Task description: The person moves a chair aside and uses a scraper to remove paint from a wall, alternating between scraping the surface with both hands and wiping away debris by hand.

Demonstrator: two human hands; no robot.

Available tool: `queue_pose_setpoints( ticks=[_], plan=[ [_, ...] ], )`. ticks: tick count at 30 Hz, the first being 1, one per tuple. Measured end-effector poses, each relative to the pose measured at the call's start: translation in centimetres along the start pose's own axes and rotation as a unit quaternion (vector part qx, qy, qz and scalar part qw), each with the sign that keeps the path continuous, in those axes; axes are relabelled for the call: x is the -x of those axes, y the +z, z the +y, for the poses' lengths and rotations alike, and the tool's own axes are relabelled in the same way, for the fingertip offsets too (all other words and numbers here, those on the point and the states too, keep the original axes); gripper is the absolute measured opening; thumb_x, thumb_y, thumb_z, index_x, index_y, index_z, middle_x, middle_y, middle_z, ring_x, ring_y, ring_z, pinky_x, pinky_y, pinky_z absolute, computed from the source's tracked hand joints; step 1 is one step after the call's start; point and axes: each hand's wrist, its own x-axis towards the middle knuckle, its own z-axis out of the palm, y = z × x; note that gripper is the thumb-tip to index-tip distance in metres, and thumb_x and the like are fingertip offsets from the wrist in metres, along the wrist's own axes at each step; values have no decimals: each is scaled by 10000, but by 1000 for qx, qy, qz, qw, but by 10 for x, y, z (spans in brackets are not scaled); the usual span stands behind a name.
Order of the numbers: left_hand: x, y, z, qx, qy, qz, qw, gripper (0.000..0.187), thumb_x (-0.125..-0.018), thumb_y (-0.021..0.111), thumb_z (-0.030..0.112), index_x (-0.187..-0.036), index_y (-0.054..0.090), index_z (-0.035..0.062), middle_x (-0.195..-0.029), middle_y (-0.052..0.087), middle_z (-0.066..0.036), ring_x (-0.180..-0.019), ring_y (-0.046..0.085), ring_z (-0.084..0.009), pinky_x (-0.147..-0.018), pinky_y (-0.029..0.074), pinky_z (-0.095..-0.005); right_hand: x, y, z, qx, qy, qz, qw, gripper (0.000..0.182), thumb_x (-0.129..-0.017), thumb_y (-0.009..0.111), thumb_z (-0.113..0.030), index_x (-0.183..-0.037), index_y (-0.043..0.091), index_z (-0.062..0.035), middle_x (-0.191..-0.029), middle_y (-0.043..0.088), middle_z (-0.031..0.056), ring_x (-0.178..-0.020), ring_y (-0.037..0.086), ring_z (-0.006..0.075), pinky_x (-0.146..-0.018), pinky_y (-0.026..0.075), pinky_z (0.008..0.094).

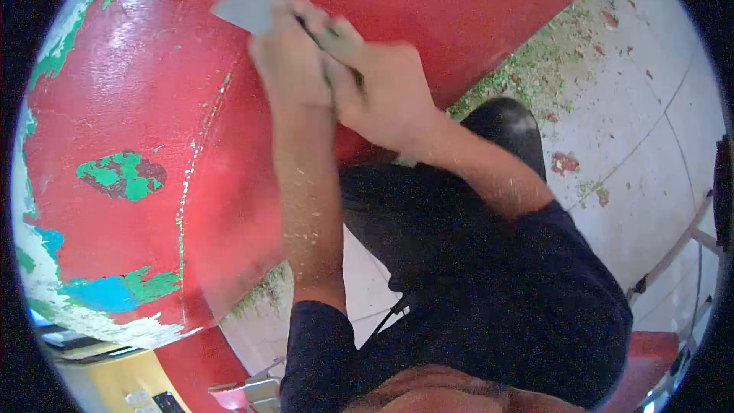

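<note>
A flat, pale grey scraper blade (243, 6) lies against the red painted wall (138, 107) at the upper left, next to a thin line of exposed green and white. My left hand (292, 65) is closed around the scraper just behind the blade. Farther back, my right hand (390, 88) is wrapped round the dark handle, its fingers close against my left hand. Both hands are somewhat blurred, and most of the handle is hidden by them. Light flecks dot both forearms.
Peeled patches of green (126, 176), blue (111, 294) and white mark the wall. Paint chips and debris (566, 164) lie on the pale paved floor (634, 222) to the right. Metal-framed furniture (680, 248) stands at the right edge; a yellow surface (126, 382) is at lower left.
</note>
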Motion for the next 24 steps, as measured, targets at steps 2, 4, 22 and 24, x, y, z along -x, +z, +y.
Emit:
queue_pose_setpoints(
  ticks=[2,4,22,24],
  plan=[
    [-7,1,15,36,2,-33,999,296,-960,423,231,-715,474,73,-599,455,-23,-532,452,-142,-500,419,-309,-24,-3,-15,38,-26,-10,999,269,-848,529,-110,-1089,618,-28,-750,602,218,-674,649,325,-594,506,361],
    [-7,3,23,-22,34,-37,999,299,-963,419,231,-713,469,75,-595,451,-24,-525,449,-143,-493,423,-318,-15,0,-14,11,-12,4,1000,254,-843,528,-123,-1064,627,-47,-727,595,210,-650,633,334,-573,496,377],
    [-19,-2,43,-21,48,-110,993,301,-969,392,289,-794,459,53,-604,450,-36,-492,475,-186,-471,452,-344,-37,-2,-24,22,-40,0,999,236,-819,543,-125,-1023,633,-46,-727,595,216,-661,612,371,-583,490,421],
    [12,0,18,79,-62,-7,995,302,-966,395,299,-784,456,66,-591,434,-33,-497,484,-194,-462,461,-365,-8,-9,-14,-37,-8,-57,998,245,-819,545,-121,-1038,625,-45,-719,593,214,-655,611,371,-584,491,420]
  ],
)
